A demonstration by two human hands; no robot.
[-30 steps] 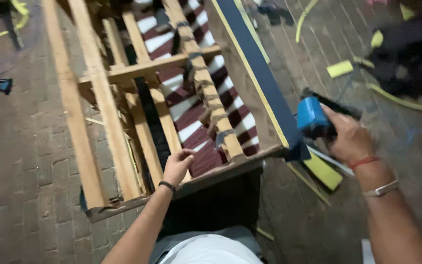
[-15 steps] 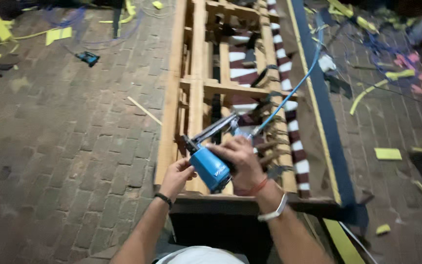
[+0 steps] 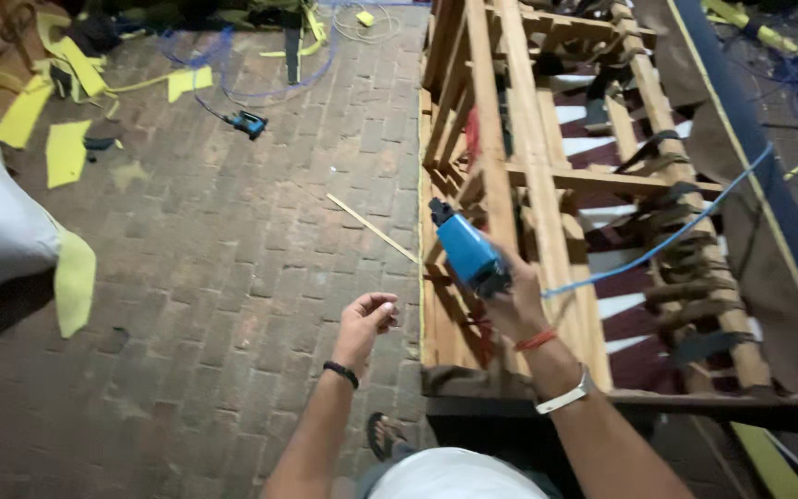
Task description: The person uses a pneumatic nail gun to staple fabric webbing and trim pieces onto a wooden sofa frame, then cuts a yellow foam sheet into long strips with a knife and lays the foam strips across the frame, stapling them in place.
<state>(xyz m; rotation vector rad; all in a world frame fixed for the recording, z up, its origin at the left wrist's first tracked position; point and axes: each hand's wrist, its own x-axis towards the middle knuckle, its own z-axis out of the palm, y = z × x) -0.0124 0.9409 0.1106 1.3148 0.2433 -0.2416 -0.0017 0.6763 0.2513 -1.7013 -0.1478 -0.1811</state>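
Blue pneumatic stapler (image 3: pixel 466 251) sits in my right hand (image 3: pixel 510 300), and from the head camera, the only view I have, it lies just left of the picture's middle, held up in the air against the left edge of the wooden sofa frame (image 3: pixel 547 185). My right grip is wrapped tight about the tool's handle, fingers closed round it, the hand itself at about five o'clock from the blue body. The tool's long axis runs from that hand up toward eleven o'clock, its dark nose (image 3: pixel 440 212) pointing at the frame's near left rail. A thin blue air hose (image 3: pixel 667 236) leaves the tool at the hand and swings off toward two o'clock, across the webbing straps (image 3: pixel 685 268) and the striped cloth beneath them.

My left hand (image 3: pixel 367 323) holds nothing: fingers loosely curled, thumb meeting fingertips, hanging over the brick floor (image 3: pixel 233 277). It lies at about seven o'clock from the tool, apart from it and from the frame, so the right hand is plainly the nearer one to both.

On the floor at ten o'clock, well apart, lies a second small blue tool (image 3: pixel 249 123) among yellow foam scraps (image 3: pixel 66 152). A thin wooden strip (image 3: pixel 371 228) rests on the bricks beside the frame.
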